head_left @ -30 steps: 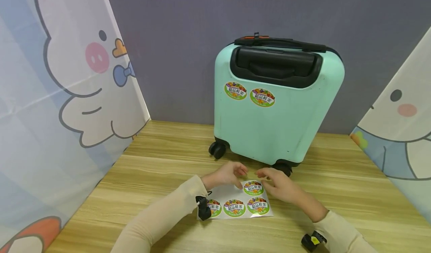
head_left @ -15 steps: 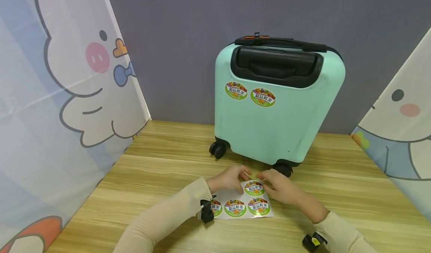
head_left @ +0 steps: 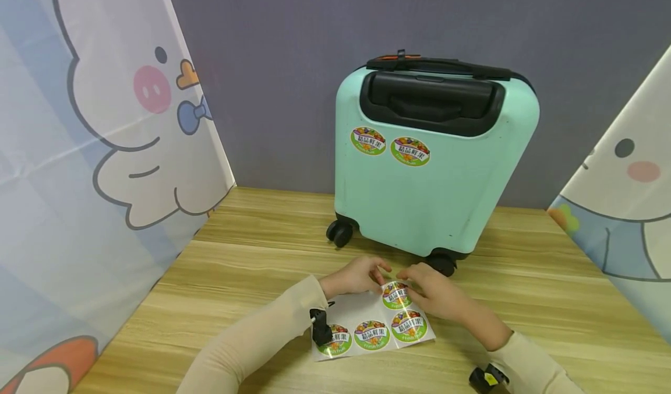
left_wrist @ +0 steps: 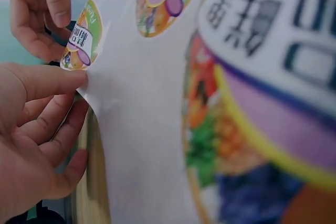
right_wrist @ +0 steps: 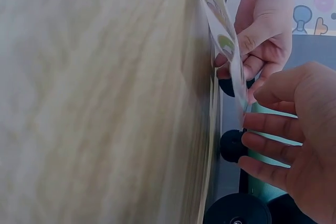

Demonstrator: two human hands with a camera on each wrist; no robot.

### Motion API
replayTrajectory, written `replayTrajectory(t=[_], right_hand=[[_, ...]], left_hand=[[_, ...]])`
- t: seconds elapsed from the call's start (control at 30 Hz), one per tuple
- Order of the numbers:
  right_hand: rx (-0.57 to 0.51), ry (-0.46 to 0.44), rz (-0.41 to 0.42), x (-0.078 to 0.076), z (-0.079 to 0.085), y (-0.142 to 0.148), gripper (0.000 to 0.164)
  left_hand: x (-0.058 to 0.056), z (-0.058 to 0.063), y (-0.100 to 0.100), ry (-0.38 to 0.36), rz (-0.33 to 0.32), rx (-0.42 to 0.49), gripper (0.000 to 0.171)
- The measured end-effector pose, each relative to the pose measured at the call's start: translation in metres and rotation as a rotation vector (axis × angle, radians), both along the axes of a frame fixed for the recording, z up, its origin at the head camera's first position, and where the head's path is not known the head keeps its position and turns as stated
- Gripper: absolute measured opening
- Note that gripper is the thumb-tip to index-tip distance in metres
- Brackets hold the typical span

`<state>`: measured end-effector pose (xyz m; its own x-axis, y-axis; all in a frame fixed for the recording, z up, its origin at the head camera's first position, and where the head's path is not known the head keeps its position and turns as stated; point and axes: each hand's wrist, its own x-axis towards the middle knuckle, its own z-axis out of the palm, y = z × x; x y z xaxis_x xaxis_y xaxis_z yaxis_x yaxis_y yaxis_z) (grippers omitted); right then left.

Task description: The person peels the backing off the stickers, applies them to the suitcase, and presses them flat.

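Left: left hand pinches the far edge of a sticker sheet, thumb on the face, fingers curled beneath. Sheet is on the worktop, just in front of the suitcase; its far edge bends up at the grip.

Sheet, left to right: near row holds a left sticker, partly behind the black wrist camera, a middle sticker and a right sticker. Far row bare at left and middle, room for about two; one corner sticker at its right end.

Centre to right: suitcase stands behind, back panel toward the person. Two matching stickers on it, side by side below the handle recess: outer one, inner one. They match the bare spots in number.

Right: right hand by the corner sticker, fingers fairly straight, thumb apart, a fingertip seemingly against the sheet's edge; no grip shows.

Tally: two applied, four unpeeled. Judged a third done if all six are meant for the suitcase; corner sticker looks the likely third, peel not visibly begun.
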<state>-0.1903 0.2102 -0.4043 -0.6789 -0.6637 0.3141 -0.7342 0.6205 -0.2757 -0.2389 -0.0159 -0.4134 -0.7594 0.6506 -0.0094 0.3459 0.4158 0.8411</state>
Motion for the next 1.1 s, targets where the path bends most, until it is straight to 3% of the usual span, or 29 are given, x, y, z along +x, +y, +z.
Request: replayTrajectory(t=[0.17, 0.4, 0.53, 0.63, 0.8, 1.1], right_hand=[[-0.025, 0.121, 0.025, 0.0, 0.0, -0.003, 0.025], [-0.09, 0.312, 0.061, -0.001, 0.004, -0.007, 0.03], [-0.131, 0.358, 0.069, -0.001, 0.007, -0.009, 0.032], [-0.166, 0.382, 0.091, -0.001, 0.008, -0.01, 0.019], [-0.217, 0.421, 0.119, -0.001, 0.009, -0.014, 0.045], [-0.263, 0.498, 0.126, 0.002, 0.018, -0.02, 0.044]], left_hand=[[-0.005, 0.002, -0.004, -0.072, -0.01, 0.058, 0.047], [-0.008, 0.015, -0.007, -0.162, -0.023, 0.137, 0.046], [-0.007, 0.026, -0.011, -0.183, -0.037, 0.162, 0.046], [-0.005, 0.034, -0.013, -0.186, -0.053, 0.172, 0.045], [-0.004, 0.043, -0.016, -0.148, -0.092, 0.189, 0.046], [0.001, 0.056, -0.02, -0.198, -0.133, 0.266, 0.051]])
